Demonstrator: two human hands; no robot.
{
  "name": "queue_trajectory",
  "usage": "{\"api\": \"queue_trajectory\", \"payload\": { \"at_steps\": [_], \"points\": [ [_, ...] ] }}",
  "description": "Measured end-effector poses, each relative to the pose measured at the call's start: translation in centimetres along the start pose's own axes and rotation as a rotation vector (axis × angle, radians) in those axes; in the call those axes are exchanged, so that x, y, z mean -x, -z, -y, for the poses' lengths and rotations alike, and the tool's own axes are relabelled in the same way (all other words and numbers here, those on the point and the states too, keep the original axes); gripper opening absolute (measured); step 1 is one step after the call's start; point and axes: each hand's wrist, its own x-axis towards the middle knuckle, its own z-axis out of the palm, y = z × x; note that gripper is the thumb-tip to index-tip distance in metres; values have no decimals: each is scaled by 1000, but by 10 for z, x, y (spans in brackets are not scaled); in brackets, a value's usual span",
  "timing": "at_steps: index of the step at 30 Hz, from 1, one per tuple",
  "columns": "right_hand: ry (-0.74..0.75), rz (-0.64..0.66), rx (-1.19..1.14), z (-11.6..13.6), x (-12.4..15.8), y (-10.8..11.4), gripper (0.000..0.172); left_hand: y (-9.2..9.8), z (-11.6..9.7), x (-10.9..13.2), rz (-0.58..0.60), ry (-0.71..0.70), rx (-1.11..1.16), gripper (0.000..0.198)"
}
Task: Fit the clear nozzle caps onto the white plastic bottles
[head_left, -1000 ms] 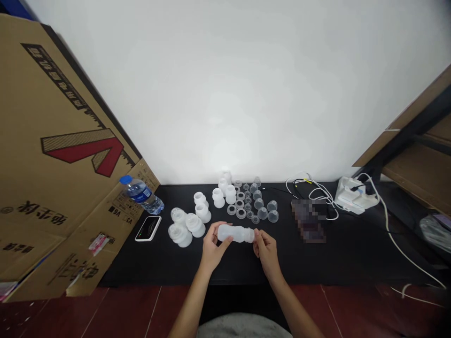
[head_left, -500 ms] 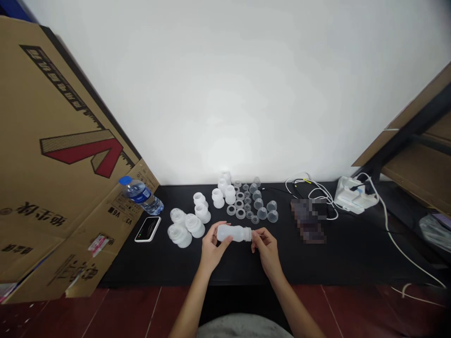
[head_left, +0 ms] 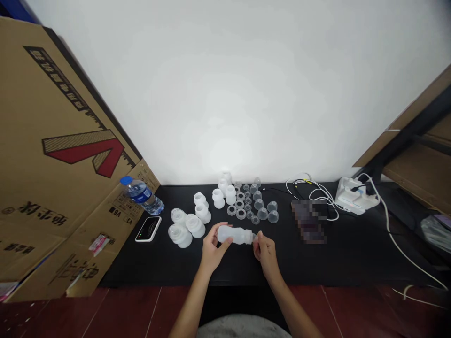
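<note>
My left hand (head_left: 212, 249) grips the base end of a small translucent white bottle (head_left: 235, 234), held sideways just above the black table (head_left: 352, 253). Pinched at the bottle's neck on the right are the fingers of my right hand (head_left: 265, 251), on what seems to be a small clear cap, too small to tell for sure. Behind the bottle lie several white bottle bodies (head_left: 190, 224), several clear rings (head_left: 241, 213) and several clear dome caps (head_left: 272, 216).
A large cardboard box (head_left: 59, 155) leans over the table's left end, with a water bottle (head_left: 141, 194) and a phone (head_left: 148, 228) beside it. A dark blurred object (head_left: 310, 218), white cables (head_left: 313, 190) and a white charger unit (head_left: 354, 197) sit to the right. Wooden shelving (head_left: 419, 141) stands far right.
The bottle has tilted slightly, its neck now a little lower. My right hand has shifted a bit at the neck. The rest stays put.
</note>
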Motion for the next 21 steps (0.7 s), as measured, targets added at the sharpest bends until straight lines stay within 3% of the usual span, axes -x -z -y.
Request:
{"api": "queue_trajectory", "payload": {
  "at_steps": [5,10,16,21],
  "points": [
    [22,53,-107,4,1,-1,48,0,0,-1,-16,-11,-9,51],
    [-58,11,-66,4,0,-3,63,0,1,-1,-21,-19,-13,51],
    [-35,25,-86,4,0,-4,58,-1,0,0,-23,-23,-20,50],
    [-59,7,-75,0,-2,-4,67,-1,-1,0,-18,-36,-48,52]
  ]
}}
